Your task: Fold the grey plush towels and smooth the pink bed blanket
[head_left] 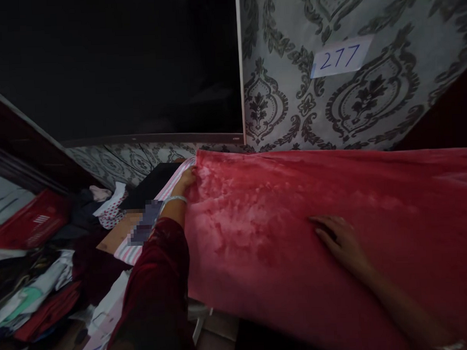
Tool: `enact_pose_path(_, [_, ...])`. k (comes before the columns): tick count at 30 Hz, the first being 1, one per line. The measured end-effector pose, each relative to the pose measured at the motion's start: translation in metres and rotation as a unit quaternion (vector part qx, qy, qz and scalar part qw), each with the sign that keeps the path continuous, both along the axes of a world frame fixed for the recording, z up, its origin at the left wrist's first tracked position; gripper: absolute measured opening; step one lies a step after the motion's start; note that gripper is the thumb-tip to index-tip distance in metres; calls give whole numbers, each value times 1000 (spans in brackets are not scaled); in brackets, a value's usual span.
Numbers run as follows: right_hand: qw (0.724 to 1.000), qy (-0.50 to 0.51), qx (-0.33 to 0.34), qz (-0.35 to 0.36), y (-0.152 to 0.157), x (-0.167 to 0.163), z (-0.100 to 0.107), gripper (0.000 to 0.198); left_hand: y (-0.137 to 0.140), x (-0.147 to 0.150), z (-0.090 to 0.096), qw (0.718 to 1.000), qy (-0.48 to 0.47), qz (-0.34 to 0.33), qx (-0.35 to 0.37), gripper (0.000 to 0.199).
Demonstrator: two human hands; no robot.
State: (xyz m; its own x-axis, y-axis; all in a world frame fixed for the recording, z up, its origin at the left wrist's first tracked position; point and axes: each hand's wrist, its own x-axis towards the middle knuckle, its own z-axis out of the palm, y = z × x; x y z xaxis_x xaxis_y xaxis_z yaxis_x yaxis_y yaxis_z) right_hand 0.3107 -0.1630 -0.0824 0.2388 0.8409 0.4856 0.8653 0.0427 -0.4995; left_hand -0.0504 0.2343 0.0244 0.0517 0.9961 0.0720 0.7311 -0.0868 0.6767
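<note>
A large red, plush-looking cloth (250, 215) with paler brushed patches is spread out in front of me, its near edge hanging down. My left hand (186, 179) is at the cloth's left edge near the far corner, its fingers closed on the border. My right hand (339, 237) lies on the middle of the cloth, fingers stretched out with the thumb apart. From under the red cloth's left side shows a pink, white and grey striped cloth (126, 251).
A big dark television screen (138, 71) is on the patterned wall behind, beside a paper label (340, 58) reading 277. Heaped clothes (34, 299) and a red bag (36, 220) lie on the left. Below the cloth's near edge, a white leg (198, 329) shows.
</note>
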Motion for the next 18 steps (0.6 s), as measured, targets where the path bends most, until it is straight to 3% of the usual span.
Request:
enact_pose_path(4, [999, -44, 20, 4, -5, 0, 2, 40, 10, 7, -3, 997, 15, -10, 69, 41])
enact_pose_path(7, [995, -102, 12, -9, -4, -2, -3, 42, 11, 10, -15, 987, 114, -10, 113, 42])
enact_pose_path(11, [992, -123, -16, -29, -2, -5, -9, 43, 8, 11, -30, 977, 189, -4, 98, 44])
enact_pose_path(15, [992, -119, -28, -39, 0, -7, -8, 43, 5, 7, -21, 978, 183, 17, 101, 52])
enact_pose_path(18, [993, -113, -25, -39, -1, -8, -6, 42, -8, 3, -7, 972, 184, 12, 147, 49])
